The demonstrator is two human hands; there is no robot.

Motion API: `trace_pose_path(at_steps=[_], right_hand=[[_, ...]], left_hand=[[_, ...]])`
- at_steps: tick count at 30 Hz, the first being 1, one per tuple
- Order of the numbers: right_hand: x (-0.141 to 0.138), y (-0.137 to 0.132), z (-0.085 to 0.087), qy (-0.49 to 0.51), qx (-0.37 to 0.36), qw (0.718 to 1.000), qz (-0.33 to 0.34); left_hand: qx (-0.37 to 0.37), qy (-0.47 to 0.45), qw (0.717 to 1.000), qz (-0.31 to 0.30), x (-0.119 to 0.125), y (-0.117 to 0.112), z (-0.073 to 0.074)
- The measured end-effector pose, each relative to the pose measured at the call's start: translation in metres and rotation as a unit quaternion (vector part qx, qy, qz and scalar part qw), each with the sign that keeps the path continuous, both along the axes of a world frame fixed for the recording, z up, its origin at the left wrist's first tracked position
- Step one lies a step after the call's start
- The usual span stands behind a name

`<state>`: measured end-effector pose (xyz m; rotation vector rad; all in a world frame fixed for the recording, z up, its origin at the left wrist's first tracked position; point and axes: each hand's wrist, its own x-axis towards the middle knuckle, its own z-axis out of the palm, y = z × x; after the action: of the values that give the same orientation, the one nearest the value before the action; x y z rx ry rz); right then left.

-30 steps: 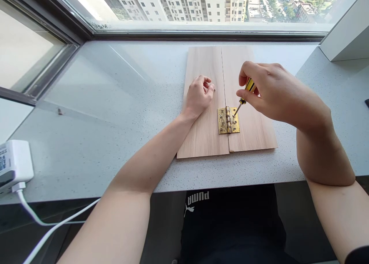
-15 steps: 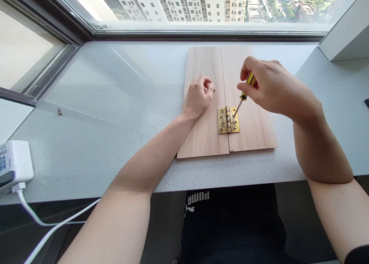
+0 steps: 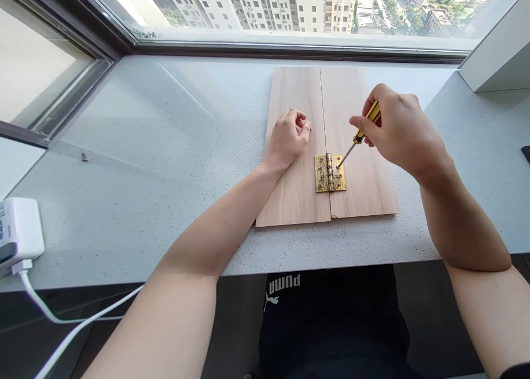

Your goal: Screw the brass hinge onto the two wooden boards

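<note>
My right hand (image 3: 399, 128) is closed round the yellow and black handle of a screwdriver (image 3: 367, 122). The shaft slants down to the left, its tip at a screw in the right leaf of a brass hinge (image 3: 330, 172). That hinge lies flat across the seam of two light wooden boards (image 3: 290, 197), with several screws or holes showing in its leaves. My left hand (image 3: 290, 136) rests on the left board with curled fingers pinched together. A tiny dark bit peeks out at its fingertips, too small to name.
The boards lie on a speckled white windowsill (image 3: 165, 202). A loose screw (image 3: 85, 157) lies at the far left, above a white charger (image 3: 20, 233) with a white cable (image 3: 78, 326). Behind is the window frame (image 3: 290, 53); a white box-like panel (image 3: 497, 53) stands back right.
My right hand has shifted right, tilting the screwdriver further over while its tip stays at the hinge's screw. My left hand keeps its place on the board. The whole view has moved slightly.
</note>
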<state>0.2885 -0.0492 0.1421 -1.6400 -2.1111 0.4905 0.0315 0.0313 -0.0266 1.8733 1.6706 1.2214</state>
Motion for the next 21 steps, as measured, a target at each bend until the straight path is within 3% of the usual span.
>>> trace_pose_path(at_steps=[15,21], right_hand=[[0.003,0.0,-0.012,0.046,0.029,0.999,-0.001],[0.01,-0.007,-0.015,-0.048,0.084,0.995,-0.017]], left_hand=[[0.001,-0.017,1.0,0.001,0.007,0.002,-0.001],[0.001,-0.012,1.0,0.002,0.01,0.003,0.0]])
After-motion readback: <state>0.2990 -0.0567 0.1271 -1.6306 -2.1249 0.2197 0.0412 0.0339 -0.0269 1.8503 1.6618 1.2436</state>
